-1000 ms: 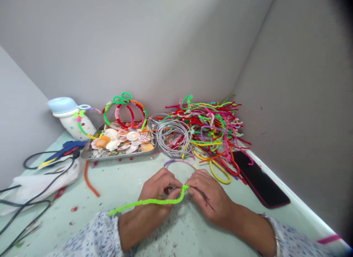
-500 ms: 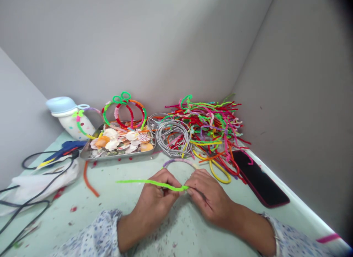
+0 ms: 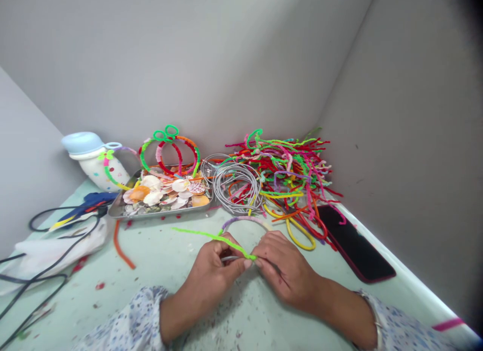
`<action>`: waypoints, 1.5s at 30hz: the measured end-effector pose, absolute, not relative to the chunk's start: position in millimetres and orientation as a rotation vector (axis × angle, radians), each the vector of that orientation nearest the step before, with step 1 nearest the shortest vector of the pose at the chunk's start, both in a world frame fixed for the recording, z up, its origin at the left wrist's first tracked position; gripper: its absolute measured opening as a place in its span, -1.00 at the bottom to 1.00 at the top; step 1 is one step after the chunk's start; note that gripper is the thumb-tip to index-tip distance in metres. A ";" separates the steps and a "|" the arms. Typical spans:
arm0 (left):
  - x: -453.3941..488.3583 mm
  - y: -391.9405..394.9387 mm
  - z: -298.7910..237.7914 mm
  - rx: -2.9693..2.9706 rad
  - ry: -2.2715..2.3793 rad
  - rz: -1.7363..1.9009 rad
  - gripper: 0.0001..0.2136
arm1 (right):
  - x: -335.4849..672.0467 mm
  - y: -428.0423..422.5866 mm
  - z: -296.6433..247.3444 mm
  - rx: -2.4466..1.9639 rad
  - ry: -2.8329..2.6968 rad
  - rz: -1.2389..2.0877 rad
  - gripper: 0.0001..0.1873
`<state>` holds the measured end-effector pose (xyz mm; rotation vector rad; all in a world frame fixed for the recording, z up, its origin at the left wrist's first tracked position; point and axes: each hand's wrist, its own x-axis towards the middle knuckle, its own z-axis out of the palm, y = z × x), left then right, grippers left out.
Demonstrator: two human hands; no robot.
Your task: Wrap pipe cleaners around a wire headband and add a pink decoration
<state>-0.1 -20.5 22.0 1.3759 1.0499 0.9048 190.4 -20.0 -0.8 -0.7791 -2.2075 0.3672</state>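
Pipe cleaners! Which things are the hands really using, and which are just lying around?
Being used: left hand, right hand, green pipe cleaner, purple-wrapped hairband.

Just lying around: phone, blue glue gun, tray of seashells, white bottle.
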 end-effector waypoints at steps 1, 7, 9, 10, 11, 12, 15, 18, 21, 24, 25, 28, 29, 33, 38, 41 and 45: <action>-0.2 -20.5 22.2 1.372 1.051 0.898 -0.85 | 190.6 -19.7 -0.8 -0.779 -2.210 0.370 -0.84; 0.6 -19.9 22.1 1.321 1.032 0.858 -0.83 | 190.2 -20.1 -2.5 -0.782 -2.195 0.367 -0.83; 1.2 -19.5 21.5 1.321 1.003 0.854 -0.81 | 189.7 -20.1 -3.0 -0.790 -2.181 0.358 -0.83; 1.4 -19.3 21.3 1.331 0.988 0.856 -0.81 | 189.5 -19.9 -3.0 -0.794 -2.176 0.356 -0.84; 1.5 -19.2 21.0 1.343 0.978 0.860 -0.81 | 189.4 -19.8 -2.8 -0.795 -2.175 0.356 -0.84; 1.4 -19.0 20.7 1.357 0.974 0.864 -0.82 | 189.3 -19.6 -2.6 -0.797 -2.174 0.356 -0.85; 0.4 -18.7 19.5 1.380 1.012 0.873 -0.82 | 189.4 -19.4 -1.4 -0.798 -2.177 0.361 -0.85; -1.4 -19.1 17.8 1.392 1.057 0.865 -0.82 | 189.4 -19.9 -0.9 -0.792 -2.186 0.369 -0.85; -3.1 -20.3 16.9 1.406 1.054 0.852 -0.82 | 189.1 -20.5 -1.1 -0.778 -2.198 0.374 -0.84; -4.2 -21.1 17.5 1.430 1.041 0.846 -0.83 | 188.9 -20.7 -1.2 -0.762 -2.211 0.365 -0.84; -4.4 -21.1 17.9 1.435 1.041 0.843 -0.83 | 189.0 -20.8 -1.3 -0.758 -2.215 0.362 -0.85; -4.5 -20.3 19.0 1.438 1.042 0.836 -0.83 | 189.3 -21.3 -1.6 -0.751 -2.231 0.360 -0.86; -4.4 -19.9 19.1 1.436 1.044 0.834 -0.83 | 189.4 -21.4 -1.7 -0.752 -2.234 0.362 -0.86; -3.5 -19.7 19.1 1.424 1.039 0.839 -0.83 | 189.1 -21.0 -2.7 -0.775 -2.216 0.383 -0.86; -1.5 -22.0 18.1 1.492 1.028 0.883 -0.80 | 188.9 -18.1 -4.0 -0.803 -2.155 0.416 -0.90; -0.7 -22.1 17.2 1.552 1.050 0.887 -0.78 | 188.8 -18.1 -4.3 -0.804 -2.161 0.419 -0.90; -0.2 -21.6 17.7 1.583 1.105 0.854 -0.74 | 188.1 -20.2 -4.5 -0.787 -2.176 0.418 -0.89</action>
